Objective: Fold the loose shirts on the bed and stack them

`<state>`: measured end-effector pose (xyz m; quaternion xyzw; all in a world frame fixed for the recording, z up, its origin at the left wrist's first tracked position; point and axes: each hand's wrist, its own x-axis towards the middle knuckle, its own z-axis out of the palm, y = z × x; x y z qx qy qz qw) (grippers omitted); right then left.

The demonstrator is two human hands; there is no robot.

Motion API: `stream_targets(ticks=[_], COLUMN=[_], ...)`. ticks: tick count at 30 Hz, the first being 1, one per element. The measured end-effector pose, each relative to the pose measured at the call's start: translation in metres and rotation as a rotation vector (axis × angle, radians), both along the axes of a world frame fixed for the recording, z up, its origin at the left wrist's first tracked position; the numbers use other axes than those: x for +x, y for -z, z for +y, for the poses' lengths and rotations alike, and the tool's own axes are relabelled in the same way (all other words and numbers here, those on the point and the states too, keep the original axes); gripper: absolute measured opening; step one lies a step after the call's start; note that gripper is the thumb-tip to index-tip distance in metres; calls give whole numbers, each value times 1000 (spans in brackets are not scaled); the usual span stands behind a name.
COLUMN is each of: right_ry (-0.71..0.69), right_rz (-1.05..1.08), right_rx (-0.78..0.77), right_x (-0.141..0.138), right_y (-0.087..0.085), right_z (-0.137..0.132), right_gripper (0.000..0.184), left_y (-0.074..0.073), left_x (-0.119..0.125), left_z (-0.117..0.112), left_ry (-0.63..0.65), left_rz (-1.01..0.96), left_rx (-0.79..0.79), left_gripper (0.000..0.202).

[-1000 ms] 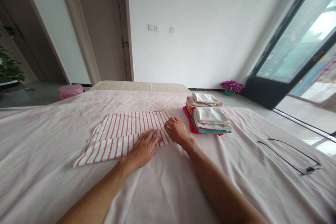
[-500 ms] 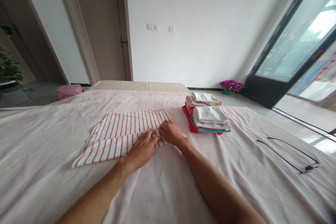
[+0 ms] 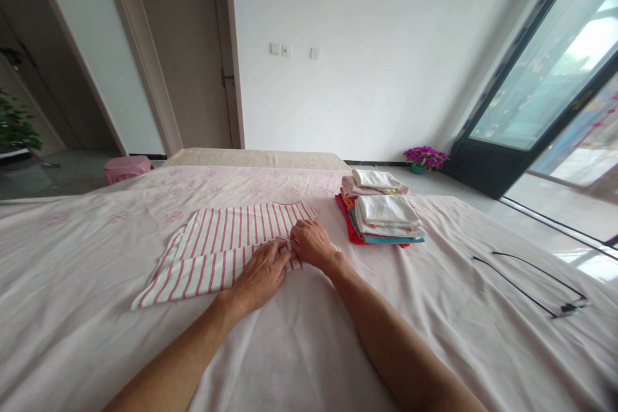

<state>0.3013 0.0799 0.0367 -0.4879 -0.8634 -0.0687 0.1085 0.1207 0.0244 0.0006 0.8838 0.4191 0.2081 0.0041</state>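
Observation:
A white shirt with red stripes (image 3: 217,232) lies on the bed, its near side folded over in a long flap toward its middle. My left hand (image 3: 263,273) rests on this flap near its right end, fingers stretched out and pressing the cloth down. Close beside it, my right hand (image 3: 311,243) has its fingers curled and pinched on the shirt near the neckline end. The fingertips of the two hands almost meet, and the cloth under them is partly hidden.
Right of the shirt stand two stacks of folded clothes (image 3: 389,211), white on top with red, orange and blue below. A pair of glasses (image 3: 562,309) lies farther right on the pale bedsheet (image 3: 290,347). Beyond the bed are a pink stool (image 3: 128,168) and purple flowers (image 3: 425,158).
My right hand has shifted very slightly left along the fold. The left hand and the shirt look nearly the same.

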Motion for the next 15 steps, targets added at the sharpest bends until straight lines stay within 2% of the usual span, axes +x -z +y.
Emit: stream_targets(ticks=[7,15], right_ry=[88,-99], right_rz=[106,1], right_rx=[-47,-79], right_x=[4,9], right_y=[5,-4], right_z=[4,6], right_gripper=[20,22], left_y=[-2,-1], left_x=[0,0], left_z=[-1,-1], left_ry=[2,-1], left_rz=[13,5], left_rx=[-14,-17], left_gripper=[33,32])
